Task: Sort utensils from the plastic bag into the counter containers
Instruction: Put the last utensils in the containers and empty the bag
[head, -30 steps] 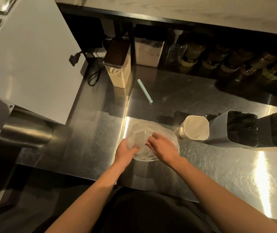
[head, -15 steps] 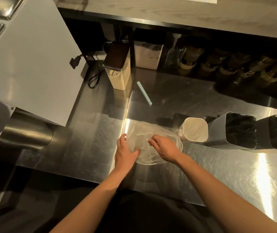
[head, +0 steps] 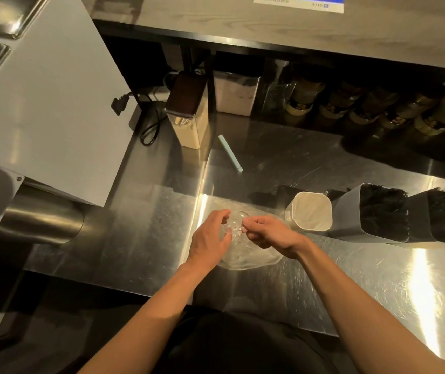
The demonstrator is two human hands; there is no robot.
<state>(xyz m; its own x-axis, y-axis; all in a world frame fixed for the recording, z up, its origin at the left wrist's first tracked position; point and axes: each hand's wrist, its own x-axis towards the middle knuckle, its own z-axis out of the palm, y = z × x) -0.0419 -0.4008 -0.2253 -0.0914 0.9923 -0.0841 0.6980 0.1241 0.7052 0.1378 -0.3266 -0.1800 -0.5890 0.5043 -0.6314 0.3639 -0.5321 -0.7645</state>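
Pinching clear spoons [head: 233, 229] with right hand [head: 269, 233] over plastic bag [head: 253, 261]; steadying with left hand [head: 207, 238], fingers loosely spread. Risk of dropping slick bundle short of white container [head: 310, 211] at 3 o'clock: thin pinch.

Stainless steel counter [head: 145, 238] fills frame, scuffed, mirror-bright, with warm yellow glare streak [head: 422, 292] on right side. Wooden upper shelf [head: 242, 20] across top, printed label [head: 299, 1] at its far edge. Under shelf, in shadow: row of jars [head: 350, 109], clear box [head: 236, 95], tall canister [head: 189, 112] with dark lid. Pale green stick [head: 229, 152] lies alone mid-counter. Left side: white appliance panel [head: 48, 103], black plug [head: 120, 103] and looped cord [head: 149, 130] against it, steel cylinder [head: 40, 225] below, steel trays [head: 0, 17] above. Floor [head: 27, 333] dark.
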